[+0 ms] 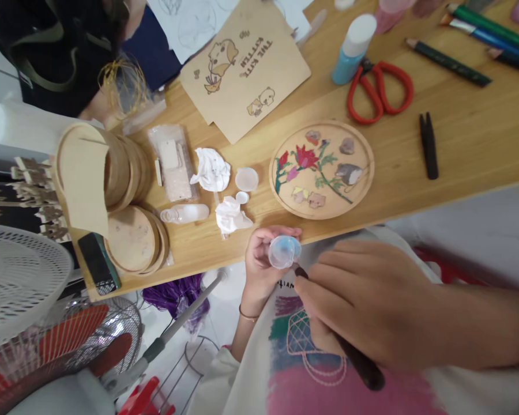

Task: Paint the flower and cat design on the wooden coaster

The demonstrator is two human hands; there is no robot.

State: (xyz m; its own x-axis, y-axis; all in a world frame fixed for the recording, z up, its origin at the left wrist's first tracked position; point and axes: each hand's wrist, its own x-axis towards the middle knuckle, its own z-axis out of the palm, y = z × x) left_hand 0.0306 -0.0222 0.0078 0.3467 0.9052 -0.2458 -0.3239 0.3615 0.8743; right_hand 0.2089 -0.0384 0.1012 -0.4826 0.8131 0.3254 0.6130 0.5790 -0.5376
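Small clear cup (284, 252) pinched by left hand (262, 262), contents not discernible, dark brush (358, 360) gripped by closed right hand (363, 302), tip at cup, painted disc (322, 169) nearby on table (458, 138).

The wooden table (458, 144) carries many craft things. Near its middle lies a round wooden plate (322, 169) painted with flowers. At about 1 o'clock from the plate lie red scissors (379, 91), touching a blue glue bottle (353, 48). At 3 o'clock lies a black clip (428, 145). At 9 o'clock lie two crumpled tissues (211, 169), a small lid (246, 179) and a clear bottle (185, 214) on its side. At 11 o'clock lies a printed board (244, 66). Stacked wooden discs (132, 239) lie at the left end, pencils (447, 62) at the far right.
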